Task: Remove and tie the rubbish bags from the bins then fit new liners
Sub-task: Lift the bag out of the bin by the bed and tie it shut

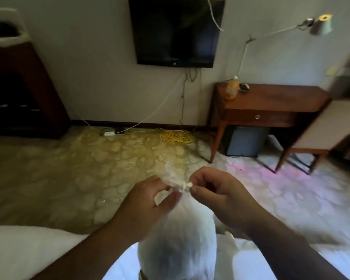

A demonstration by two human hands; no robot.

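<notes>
Bedroom with a pale wall and patterned carpet (85, 170). Against the wall, at right, a wooden desk (271, 102) with one drawer. Up and left of the desk, on the wall, a dark TV (176, 31). Above the desk, a lamp (321, 24) on a long thin arm. Under the desk, a dark box (247, 141). Just left of the desk, on the floor, a coil of yellow cable (176, 136). Right of the desk, a pale padded seat (327, 128).

Well in front of the desk and to its left, close to the camera, a white translucent bag (178, 249), full and rounded, with its neck twisted up into a small knot (185, 185). Right hand (216, 190) curled, thumb and forefinger pinching the knot. Left hand (148, 203), on the side farther from the desk, gripping loose plastic beside the knot between thumb and bent fingers. Farther left again, a white bed edge (28, 249).
</notes>
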